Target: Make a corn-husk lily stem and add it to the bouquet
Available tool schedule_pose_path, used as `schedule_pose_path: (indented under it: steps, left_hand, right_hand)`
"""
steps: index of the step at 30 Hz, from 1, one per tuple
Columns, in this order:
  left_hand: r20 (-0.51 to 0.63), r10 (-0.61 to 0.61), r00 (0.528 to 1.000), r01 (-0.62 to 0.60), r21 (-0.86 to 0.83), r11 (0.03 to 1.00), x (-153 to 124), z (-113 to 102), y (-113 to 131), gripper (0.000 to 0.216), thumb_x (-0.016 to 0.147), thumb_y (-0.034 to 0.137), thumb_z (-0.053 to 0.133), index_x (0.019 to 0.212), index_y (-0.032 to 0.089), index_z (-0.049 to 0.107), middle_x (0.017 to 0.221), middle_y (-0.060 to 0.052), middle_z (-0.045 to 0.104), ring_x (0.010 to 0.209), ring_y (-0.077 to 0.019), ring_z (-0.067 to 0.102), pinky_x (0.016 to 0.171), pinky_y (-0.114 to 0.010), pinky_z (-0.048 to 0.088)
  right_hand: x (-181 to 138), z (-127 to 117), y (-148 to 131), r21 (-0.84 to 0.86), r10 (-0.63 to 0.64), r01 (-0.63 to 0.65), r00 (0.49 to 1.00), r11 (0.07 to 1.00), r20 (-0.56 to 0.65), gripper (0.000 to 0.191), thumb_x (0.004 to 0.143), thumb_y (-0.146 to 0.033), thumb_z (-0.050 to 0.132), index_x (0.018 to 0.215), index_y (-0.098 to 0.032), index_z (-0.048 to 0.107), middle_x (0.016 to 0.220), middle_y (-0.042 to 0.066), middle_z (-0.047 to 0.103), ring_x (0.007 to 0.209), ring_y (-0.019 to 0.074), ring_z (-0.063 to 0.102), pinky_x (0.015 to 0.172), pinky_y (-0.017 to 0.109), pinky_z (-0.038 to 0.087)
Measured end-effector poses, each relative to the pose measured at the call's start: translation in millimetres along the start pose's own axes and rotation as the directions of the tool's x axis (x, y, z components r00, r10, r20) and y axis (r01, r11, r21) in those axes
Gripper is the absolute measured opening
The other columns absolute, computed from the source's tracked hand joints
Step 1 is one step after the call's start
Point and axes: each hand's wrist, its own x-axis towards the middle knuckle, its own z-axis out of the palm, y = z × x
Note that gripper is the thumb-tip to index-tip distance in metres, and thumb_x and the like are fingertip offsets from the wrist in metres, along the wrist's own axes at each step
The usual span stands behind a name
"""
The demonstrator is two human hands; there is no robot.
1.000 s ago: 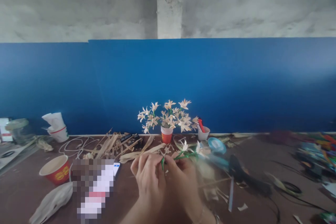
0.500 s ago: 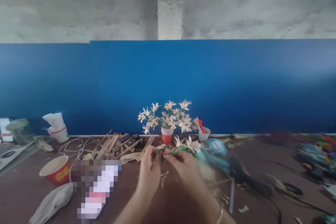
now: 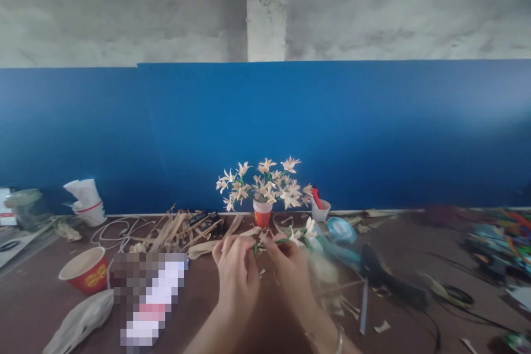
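Note:
My left hand [image 3: 236,271] and my right hand [image 3: 290,268] meet over the brown table [image 3: 50,310], both pinched on a green stem [image 3: 271,242] that carries small cream paper flowers [image 3: 309,229] at its right end. My left fingers close on the stem's left end and my right fingers grip it just beside them. Behind my hands stands a red cup [image 3: 262,213] holding a bunch of the same cream flowers [image 3: 265,182].
Dried straw strips [image 3: 178,229] lie at the back left beside a white cord [image 3: 112,229]. A red paper cup [image 3: 85,270], a blurred-out flat object [image 3: 147,296] and a pale husk [image 3: 78,321] sit at left. A glue gun [image 3: 373,271] and blue tape roll [image 3: 341,229] lie at right.
My hands drew up and away from me with the flower stem, then came back a little and closed together again. The stem's flowers now point right.

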Motion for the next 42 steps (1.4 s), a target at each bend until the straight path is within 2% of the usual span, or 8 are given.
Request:
schedule_pose_path:
  steps: [5,10,13,18,30,35,38,42]
  left_hand:
    - [0.154,-0.284,0.946,0.315,-0.248,0.916,6.7,2.8,-4.3,0.013,0.082,0.026,0.045,0.071,0.021,0.050,0.065,0.000,0.056,0.065,-0.0175,0.050,0.064,-0.029,0.036]
    - [0.260,-0.346,0.902,0.427,-0.408,0.807,9.6,4.1,-2.6,0.019,0.081,0.032,0.047,0.067,0.020,0.047,0.061,0.002,0.051,0.061,-0.0149,0.048,0.058,-0.024,0.036]
    - [0.209,-0.310,0.927,0.366,-0.338,0.867,7.6,3.0,-0.6,0.018,0.081,0.031,0.047,0.068,0.020,0.052,0.065,0.001,0.055,0.065,-0.0167,0.050,0.063,-0.027,0.036]
    - [0.057,-0.078,0.995,0.086,-0.162,0.983,2.2,0.7,0.0,0.011,0.081,0.021,0.049,0.072,0.022,0.056,0.075,0.000,0.063,0.077,-0.0189,0.054,0.078,-0.036,0.031]
    - [0.061,0.115,0.992,-0.111,-0.066,0.992,1.9,-2.4,-0.7,0.013,0.078,0.015,0.047,0.076,0.022,0.059,0.076,-0.003,0.065,0.076,-0.0201,0.053,0.082,-0.040,0.031]
    - [0.138,-0.210,0.968,0.242,-0.282,0.928,6.1,-0.4,1.3,0.013,0.079,0.025,0.049,0.075,0.019,0.060,0.072,-0.004,0.064,0.072,-0.0203,0.055,0.073,-0.036,0.040]
    - [0.309,-0.391,0.867,0.498,-0.500,0.709,10.5,0.3,6.1,0.015,0.076,0.030,0.054,0.075,0.016,0.061,0.069,-0.003,0.064,0.065,-0.0168,0.056,0.062,-0.027,0.043]
    - [0.447,-0.470,0.761,0.641,-0.631,0.437,10.1,1.7,10.6,0.014,0.072,0.029,0.059,0.068,0.016,0.058,0.060,0.001,0.060,0.057,-0.0125,0.053,0.055,-0.022,0.041]
  right_hand:
    - [7.9,-6.4,-4.4,0.027,-0.048,0.043,0.964,0.999,0.262,0.019,0.067,-0.032,0.069,0.080,-0.018,0.067,0.079,0.005,0.070,0.076,0.0195,0.062,0.072,0.030,0.048]
    - [9.5,-13.0,-9.5,-0.196,-0.071,0.107,0.981,0.975,0.180,0.023,0.072,-0.038,0.063,0.066,-0.015,0.067,0.067,0.006,0.068,0.070,0.0207,0.062,0.068,0.031,0.047]
    - [8.8,-14.6,-6.1,-0.241,-0.025,0.049,0.995,0.969,0.101,0.030,0.073,-0.043,0.061,0.071,-0.014,0.066,0.068,0.007,0.068,0.068,0.0206,0.061,0.063,0.029,0.047]
    - [7.7,-13.7,-1.4,-0.266,-0.060,0.085,0.993,0.960,0.099,0.034,0.074,-0.046,0.058,0.075,-0.013,0.064,0.067,0.006,0.066,0.065,0.0191,0.059,0.059,0.028,0.046]
    - [4.3,-14.3,-8.5,-0.325,-0.070,0.073,0.997,0.943,0.022,0.033,0.074,-0.046,0.057,0.069,-0.013,0.060,0.065,0.006,0.064,0.061,0.0172,0.055,0.057,0.028,0.042]
    - [10.3,-15.8,-11.5,-0.139,-0.021,0.047,0.983,0.989,0.183,0.027,0.069,-0.041,0.065,0.075,-0.015,0.065,0.070,0.005,0.066,0.066,0.0181,0.059,0.062,0.028,0.046]
    - [13.3,-18.1,-11.6,-0.068,-0.083,0.107,0.952,0.992,0.293,0.019,0.069,-0.036,0.066,0.073,-0.017,0.065,0.076,0.003,0.066,0.073,0.0170,0.059,0.069,0.027,0.045]
    - [11.8,-18.5,-8.4,-0.129,-0.054,0.081,0.978,0.988,0.202,0.024,0.071,-0.036,0.065,0.060,-0.017,0.056,0.058,-0.003,0.056,0.058,0.0115,0.051,0.057,0.023,0.042]
